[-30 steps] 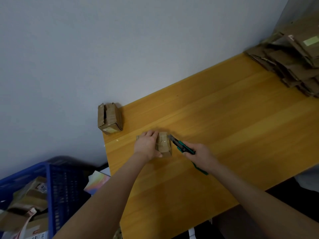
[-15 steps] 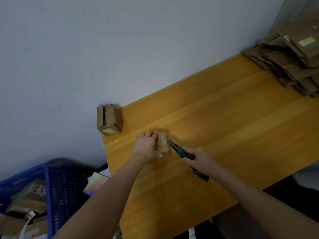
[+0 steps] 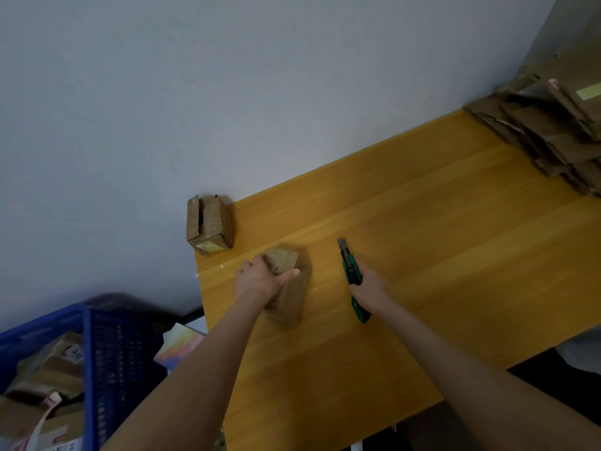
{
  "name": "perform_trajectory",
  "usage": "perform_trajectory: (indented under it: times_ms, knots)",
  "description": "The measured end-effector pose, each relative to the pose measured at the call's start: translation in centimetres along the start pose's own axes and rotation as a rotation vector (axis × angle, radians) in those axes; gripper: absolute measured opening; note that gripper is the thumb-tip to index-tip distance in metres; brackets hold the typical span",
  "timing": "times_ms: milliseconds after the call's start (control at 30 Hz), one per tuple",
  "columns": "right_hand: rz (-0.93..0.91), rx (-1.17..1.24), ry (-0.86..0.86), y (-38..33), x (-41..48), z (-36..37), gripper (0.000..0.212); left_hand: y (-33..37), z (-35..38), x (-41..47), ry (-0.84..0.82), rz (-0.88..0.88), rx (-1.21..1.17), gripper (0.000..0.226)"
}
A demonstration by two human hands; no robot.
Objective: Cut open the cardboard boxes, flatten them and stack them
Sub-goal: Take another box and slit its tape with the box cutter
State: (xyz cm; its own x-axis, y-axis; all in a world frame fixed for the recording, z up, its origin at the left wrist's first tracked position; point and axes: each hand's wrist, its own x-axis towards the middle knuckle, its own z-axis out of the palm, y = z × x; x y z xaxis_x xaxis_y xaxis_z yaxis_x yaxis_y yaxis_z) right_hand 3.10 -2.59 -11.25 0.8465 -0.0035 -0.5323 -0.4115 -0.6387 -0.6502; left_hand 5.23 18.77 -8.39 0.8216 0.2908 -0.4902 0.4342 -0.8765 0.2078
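Observation:
A small brown cardboard box (image 3: pixel 290 292) lies on the wooden table (image 3: pixel 422 271) near its left end. My left hand (image 3: pixel 261 278) grips the box's far end, thumb on its top. My right hand (image 3: pixel 369 288) holds a green utility knife (image 3: pixel 349 270) with the blade out, pointing away from me and clear of the box, a short way to its right. A second small taped box (image 3: pixel 208 224) stands at the table's far left corner against the wall. A pile of flattened cardboard (image 3: pixel 553 135) lies at the far right.
A blue plastic crate (image 3: pixel 94 362) with several cardboard boxes stands on the floor at the lower left. A colourful flat packet (image 3: pixel 179 348) lies between crate and table. A grey wall runs behind the table.
My right hand has pulled the knife away from the box and to the right. My left hand has turned the box, which now lies lengthwise toward me.

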Motion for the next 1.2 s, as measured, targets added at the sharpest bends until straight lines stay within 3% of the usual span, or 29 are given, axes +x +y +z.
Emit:
perform_trajectory:
  times_ms: [67,200,300,400,533,633,800,933,1067,1200]
  knots:
    - [0.026,-0.096,-0.013,-0.6,1.2,0.7,0.062,-0.9,0.0,0.0,-0.053,-0.038,-0.088,0.099]
    - [0.030,-0.181,-0.013,-1.3,3.1,1.5,0.066,-2.9,1.1,-0.6,-0.134,-0.031,-0.331,0.065]
    - [0.036,-0.220,-0.014,-1.8,3.8,1.7,0.067,-4.2,1.8,-1.1,-0.089,-0.065,-0.472,0.058]
    - [-0.073,-0.298,0.113,-2.6,3.4,2.0,0.057,-4.0,2.1,-1.2,-0.016,-0.061,-0.490,0.054]
    - [-0.182,-0.138,-0.083,-4.8,1.5,3.6,0.061,-1.7,2.2,-0.7,0.009,-0.021,-0.538,0.048]
    - [-0.086,-0.074,-0.157,-5.3,1.3,4.1,0.042,-0.5,2.7,-0.8,-0.019,0.056,-0.497,0.052]
    - [-0.015,-0.093,-0.100,-5.3,1.9,3.7,0.019,-0.4,3.3,-1.2,0.004,0.073,-0.424,0.060]
    - [-0.013,-0.215,0.003,-5.2,2.1,4.0,0.020,0.3,3.2,-1.3,0.027,0.092,-0.316,0.069]
    - [0.007,-0.226,-0.010,-5.2,2.0,4.1,0.024,1.8,2.7,-1.8,0.080,0.071,-0.086,0.084]
    - [0.008,-0.178,-0.044,-4.9,2.3,3.9,0.017,3.7,2.0,-1.5,0.056,0.063,0.092,0.069]
